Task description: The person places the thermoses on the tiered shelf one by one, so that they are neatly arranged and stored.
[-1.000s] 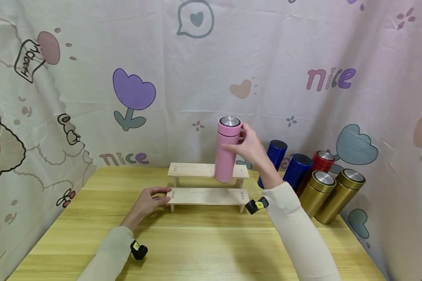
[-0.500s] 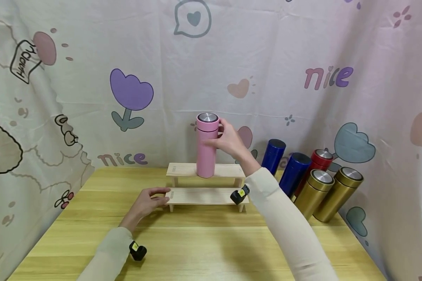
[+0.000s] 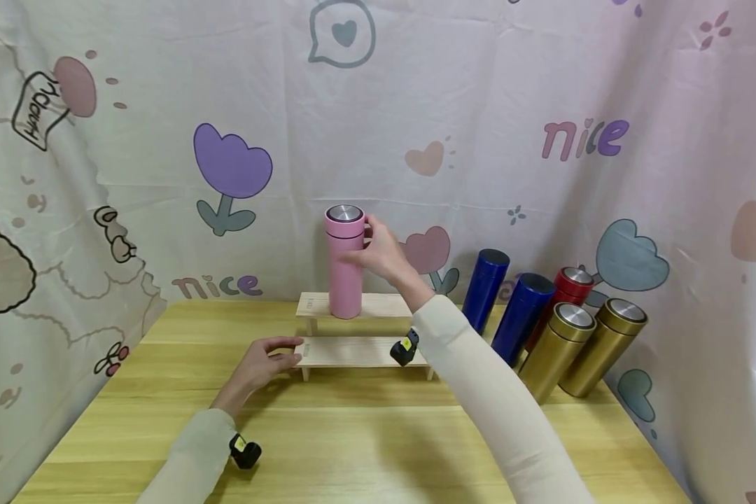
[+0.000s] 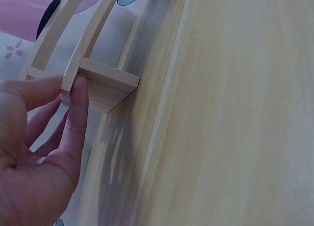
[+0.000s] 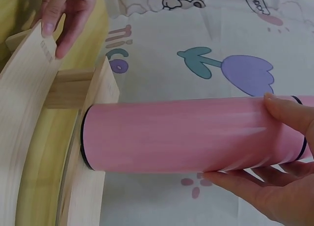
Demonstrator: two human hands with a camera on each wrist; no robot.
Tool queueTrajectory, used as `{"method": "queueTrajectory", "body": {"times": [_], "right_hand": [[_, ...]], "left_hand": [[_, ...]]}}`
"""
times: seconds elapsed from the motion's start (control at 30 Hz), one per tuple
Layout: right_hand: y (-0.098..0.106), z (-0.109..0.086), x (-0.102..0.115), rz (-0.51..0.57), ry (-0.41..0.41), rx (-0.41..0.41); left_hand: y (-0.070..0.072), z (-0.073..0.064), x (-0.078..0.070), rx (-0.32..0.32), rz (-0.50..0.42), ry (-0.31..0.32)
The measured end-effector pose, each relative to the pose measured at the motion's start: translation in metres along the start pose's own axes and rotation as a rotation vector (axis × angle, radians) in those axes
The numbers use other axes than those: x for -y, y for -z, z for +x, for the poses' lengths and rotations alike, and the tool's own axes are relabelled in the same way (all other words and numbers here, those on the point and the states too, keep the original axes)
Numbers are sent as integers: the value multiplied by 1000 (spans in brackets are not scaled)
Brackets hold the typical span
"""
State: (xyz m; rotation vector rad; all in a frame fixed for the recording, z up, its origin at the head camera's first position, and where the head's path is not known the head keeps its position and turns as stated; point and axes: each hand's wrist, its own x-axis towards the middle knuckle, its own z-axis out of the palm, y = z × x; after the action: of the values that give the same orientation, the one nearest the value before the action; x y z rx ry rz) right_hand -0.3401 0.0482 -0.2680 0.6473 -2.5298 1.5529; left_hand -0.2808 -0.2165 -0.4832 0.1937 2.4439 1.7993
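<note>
A pink thermos bottle (image 3: 345,273) with a steel-topped lid stands upright at the upper step of a two-tier wooden rack (image 3: 353,352), left of that step's middle. My right hand (image 3: 384,250) grips its upper part from the right, thumb in front. In the right wrist view the base of the thermos (image 5: 147,137) is right at the upper board. The left end of the lower board is pinched between thumb and fingers of my left hand (image 3: 261,365). The left wrist view shows that pinch of the left hand (image 4: 54,132) close up, on the board's end (image 4: 73,71).
To the right stand several more thermos bottles: two blue ones (image 3: 486,287), a red one (image 3: 573,283) and two gold ones (image 3: 557,350). A patterned curtain (image 3: 353,140) hangs behind the wooden table (image 3: 327,448).
The right hand has carried the pink thermos leftward along the upper step and slightly down onto its left part. The left hand keeps its pinch on the lower board's end.
</note>
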Motion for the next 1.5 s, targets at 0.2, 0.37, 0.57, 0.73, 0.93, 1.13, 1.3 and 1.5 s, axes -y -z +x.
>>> {"method": "queueTrajectory", "body": {"times": [0.2,0.37,0.57,0.73,0.93,1.13,1.3,1.5], "right_hand": [[-10,6,4,-16,12,-21],[-17,10,3,-45,13,-56],[-20,13,1,-59,1,-81],[-22,15,3,-56,-11,-79],[-25,18,3,-71,5,-78],[-26,18,1,-74,15,-65],[-27,16,-1,-54,12,-40],[-29,14,-3,-19,14,-32]], "left_hand": [[2,1,1,3,-5,-3],[3,2,1,31,-43,-8],[3,3,2,51,-87,-11],[3,3,1,62,-99,-6],[3,3,0,65,-102,0],[2,3,-2,64,-80,5],[2,3,-3,61,-65,8],[3,3,-3,69,-50,-2]]}}
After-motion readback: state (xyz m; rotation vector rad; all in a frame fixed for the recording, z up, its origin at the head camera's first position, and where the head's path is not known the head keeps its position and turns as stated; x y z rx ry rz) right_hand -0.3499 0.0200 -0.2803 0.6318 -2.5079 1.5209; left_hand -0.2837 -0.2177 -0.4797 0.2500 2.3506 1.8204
